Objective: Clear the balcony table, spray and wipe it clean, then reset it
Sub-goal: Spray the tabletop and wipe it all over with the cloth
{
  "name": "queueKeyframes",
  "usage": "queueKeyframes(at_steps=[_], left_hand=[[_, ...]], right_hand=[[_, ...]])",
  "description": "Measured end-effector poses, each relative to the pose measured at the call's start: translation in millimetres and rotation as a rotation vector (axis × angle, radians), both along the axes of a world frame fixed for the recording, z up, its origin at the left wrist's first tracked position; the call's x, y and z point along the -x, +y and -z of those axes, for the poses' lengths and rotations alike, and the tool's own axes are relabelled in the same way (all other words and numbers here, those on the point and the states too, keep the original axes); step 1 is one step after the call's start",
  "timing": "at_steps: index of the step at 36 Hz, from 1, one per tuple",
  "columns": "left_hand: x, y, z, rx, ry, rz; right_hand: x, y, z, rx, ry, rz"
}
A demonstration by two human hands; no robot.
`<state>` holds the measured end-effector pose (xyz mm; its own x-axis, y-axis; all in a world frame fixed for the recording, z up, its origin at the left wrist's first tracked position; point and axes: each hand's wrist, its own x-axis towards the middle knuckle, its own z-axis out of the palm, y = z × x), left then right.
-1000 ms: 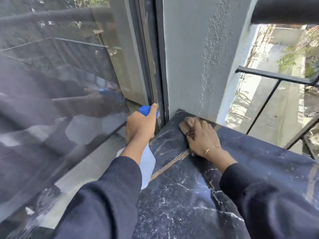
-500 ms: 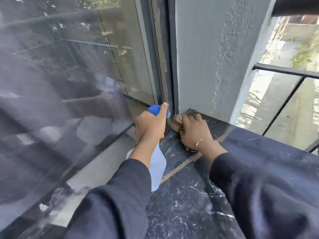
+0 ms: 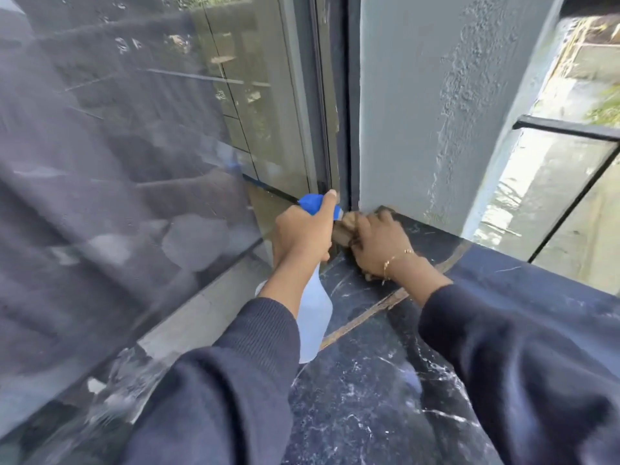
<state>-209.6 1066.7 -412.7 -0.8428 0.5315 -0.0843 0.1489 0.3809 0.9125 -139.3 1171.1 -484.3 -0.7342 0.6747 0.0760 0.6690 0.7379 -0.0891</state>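
- A spray bottle (image 3: 313, 317) is gripped by the left hand (image 3: 302, 234), just off the table (image 3: 369, 397) edge
- A cloth (image 3: 344, 229) is pressed into the table's far corner under the right hand (image 3: 379, 241), fingers curled over it

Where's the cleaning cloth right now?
In the head view, the brown cleaning cloth is bunched under the right hand at the dark marble tabletop's far corner, beside the grey wall.

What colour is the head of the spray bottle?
Blue; the spray bottle head shows in the head view, above the left hand.
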Motion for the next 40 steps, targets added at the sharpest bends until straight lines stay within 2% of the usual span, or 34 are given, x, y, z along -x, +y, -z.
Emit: queueKeyframes(at_steps=[3,7,12,16,20,27,31,40], left_hand=[[-1.3,0.8,0.0,0.004,-0.012,-0.002],[-1.5,0.9,-1.9,-0.009,-0.014,0.007],[2.2,-1.0,-3.1,-0.005,-0.004,0.009],[0.2,-0.7,-2.0,0.004,0.004,-0.008],[-5.1,-3.3,-4.5,0.004,0.013,0.008],[-15.6,-49.4,-2.3,0.171,-0.004,0.109],[-19.3,-84.0,6.0,0.238,-0.044,0.113],[-17.9,-106.1,-0.3,0.215,0.07,0.016]], right_hand=[[-34.7,-12.5,4.3,-0.007,-0.039,-0.126],[-58.6,13.2,-3.1,0.042,0.034,0.037],[-18.3,31.1,-8.0,0.09,0.068,0.159],[0.4,15.0,0.5,0.049,0.037,0.022],[-32.7,-3.0,5.9,0.057,-0.004,-0.101],[-86.9,-12.9,6.5,0.105,0.046,0.185],[-93.0,-31.5,3.4,0.107,0.059,0.242],[-91.9,-48.2,-5.2,0.109,0.047,0.302]])
